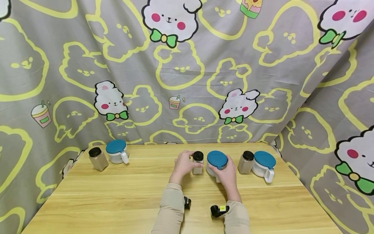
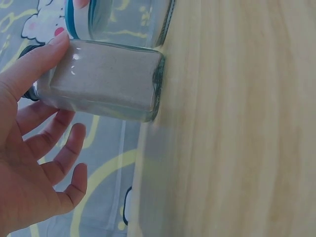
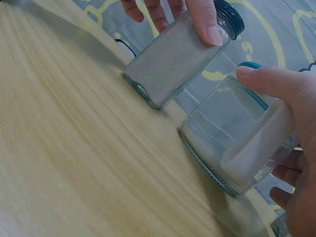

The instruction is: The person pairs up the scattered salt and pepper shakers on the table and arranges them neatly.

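Observation:
My left hand (image 1: 183, 165) pinches a square glass spice jar (image 1: 197, 169) near its neck between thumb and forefinger; the other fingers are spread apart. The jar has a black cap and a greyish-white powder inside, as the left wrist view shows. Beside it, my right hand (image 1: 228, 174) holds a clear glass seasoning pot (image 3: 212, 133) with a blue lid (image 1: 217, 158) and a white handle (image 3: 256, 143). The right thumb lies at the lid's edge, with the fingers round the pot's far side. Both vessels stand upright, side by side, close over the wooden table (image 1: 117, 201).
To the right stand another black-capped jar (image 1: 246, 162) and a blue-lidded pot (image 1: 264, 162). A similar jar (image 1: 98, 159) and pot (image 1: 117, 151) stand at the far left. A patterned grey curtain (image 1: 163, 74) hangs behind the table's back edge.

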Demonstrator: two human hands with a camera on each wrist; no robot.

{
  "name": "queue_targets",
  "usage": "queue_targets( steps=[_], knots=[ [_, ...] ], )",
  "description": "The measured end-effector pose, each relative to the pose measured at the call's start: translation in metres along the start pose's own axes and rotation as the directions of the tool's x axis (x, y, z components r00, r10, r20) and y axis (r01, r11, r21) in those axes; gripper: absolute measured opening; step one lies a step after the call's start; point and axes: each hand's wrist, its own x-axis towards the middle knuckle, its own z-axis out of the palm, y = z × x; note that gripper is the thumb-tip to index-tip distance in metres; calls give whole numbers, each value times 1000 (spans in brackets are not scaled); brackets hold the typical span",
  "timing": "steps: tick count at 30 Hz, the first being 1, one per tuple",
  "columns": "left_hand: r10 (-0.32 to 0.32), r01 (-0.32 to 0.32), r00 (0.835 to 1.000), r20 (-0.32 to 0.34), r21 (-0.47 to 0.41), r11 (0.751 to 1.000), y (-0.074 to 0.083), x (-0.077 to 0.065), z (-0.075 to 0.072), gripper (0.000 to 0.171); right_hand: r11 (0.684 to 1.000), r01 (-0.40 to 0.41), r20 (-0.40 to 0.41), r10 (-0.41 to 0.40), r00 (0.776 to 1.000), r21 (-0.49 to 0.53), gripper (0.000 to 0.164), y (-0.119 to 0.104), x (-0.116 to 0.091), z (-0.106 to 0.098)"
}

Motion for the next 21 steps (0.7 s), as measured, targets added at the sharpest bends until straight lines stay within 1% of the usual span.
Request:
queue_targets(
  steps=[12, 21],
  knots=[
    [-16, 16, 999, 28, -3, 1000, 0, 0, -1, 68, 1000, -10, 18, 10, 1000, -5, 91, -3, -2, -1],
    [-21, 22, 999, 44, -7, 1000, 0, -1, -1, 69, 1000, 9, 15, -8, 1000, -14, 90, -2, -1, 1]
  ],
)
